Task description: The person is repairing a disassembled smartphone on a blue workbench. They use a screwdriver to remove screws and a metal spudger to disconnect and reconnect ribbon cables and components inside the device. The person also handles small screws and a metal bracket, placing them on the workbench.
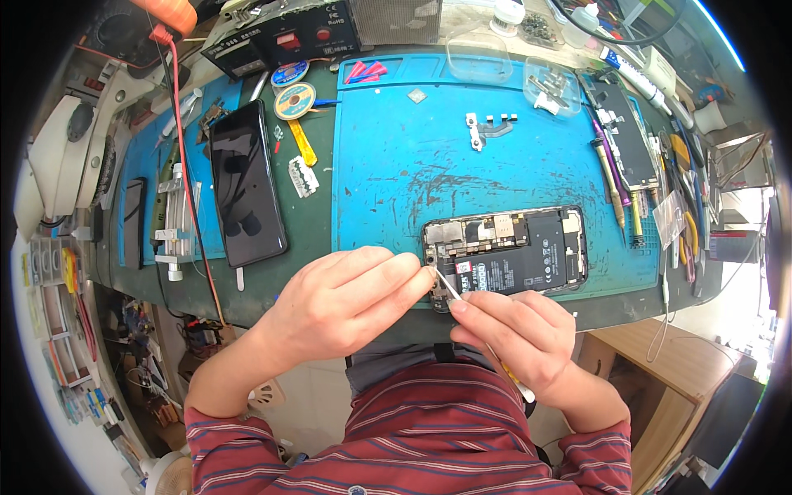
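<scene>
Right hand (524, 330): pinches a slim tool (449, 285), pale tip at the left end of an opened phone (513, 272). Left hand (346, 297): fingertips drawn together at that end; cannot tell whether they grip anything. Phone lies on the blue mat (396, 148), near edge. Beyond: bracketed flex cable (497, 129); farther, clear tray (554, 76).

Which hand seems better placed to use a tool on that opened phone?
Probably the right hand: it already grips a slim tool angled over the opened phone's left end. The left hand's fingertips are there too.
</scene>
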Available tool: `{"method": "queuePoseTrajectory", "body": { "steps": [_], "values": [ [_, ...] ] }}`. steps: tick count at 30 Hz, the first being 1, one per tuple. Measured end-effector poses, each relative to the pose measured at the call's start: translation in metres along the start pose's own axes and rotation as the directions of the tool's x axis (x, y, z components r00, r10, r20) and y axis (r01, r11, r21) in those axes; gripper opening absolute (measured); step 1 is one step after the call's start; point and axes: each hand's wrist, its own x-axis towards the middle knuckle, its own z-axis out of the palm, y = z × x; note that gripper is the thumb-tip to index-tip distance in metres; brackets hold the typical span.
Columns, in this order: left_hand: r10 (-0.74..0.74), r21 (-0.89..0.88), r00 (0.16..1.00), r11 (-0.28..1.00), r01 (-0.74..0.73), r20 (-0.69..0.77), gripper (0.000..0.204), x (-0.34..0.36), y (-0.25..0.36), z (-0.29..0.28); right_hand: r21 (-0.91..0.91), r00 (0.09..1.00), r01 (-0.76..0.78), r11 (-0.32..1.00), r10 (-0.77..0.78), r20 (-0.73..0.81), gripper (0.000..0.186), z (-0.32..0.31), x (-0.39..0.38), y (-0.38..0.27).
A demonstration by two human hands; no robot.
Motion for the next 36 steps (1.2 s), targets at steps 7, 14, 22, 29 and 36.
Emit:
{"method": "queuePoseTrajectory", "body": {
  "steps": [7,14,22,29,36],
  "values": [
    [-0.024,-0.009,0.999,1.0,0.024,0.029,0.047,-0.001,-0.001,-0.002,0.242,0.994,-0.088,0.966,0.102,-0.046,0.038,-0.013,-0.01,0.005],
    [-0.045,0.002,0.999,0.999,0.045,0.001,0.047,-0.005,0.004,-0.003,0.129,0.959,-0.243,0.961,0.259,-0.119,0.033,-0.064,-0.021,0.02],
    [-0.299,-0.242,0.947,0.934,0.265,-0.119,0.043,-0.01,0.001,-0.005,-0.006,0.972,-0.185,0.983,0.182,-0.148,0.035,-0.067,-0.019,0.045],
    [-0.241,-0.186,0.971,0.954,0.236,-0.004,0.097,0.011,0.009,-0.002,-0.098,0.992,0.107,0.989,-0.099,0.084,0.029,-0.053,0.017,0.043],
    [-0.118,-0.022,0.992,0.993,0.117,-0.051,0.081,0.011,0.01,0.008,-0.113,0.951,0.155,0.981,-0.117,0.287,0.033,-0.041,0.024,0.041]
  ]
}}
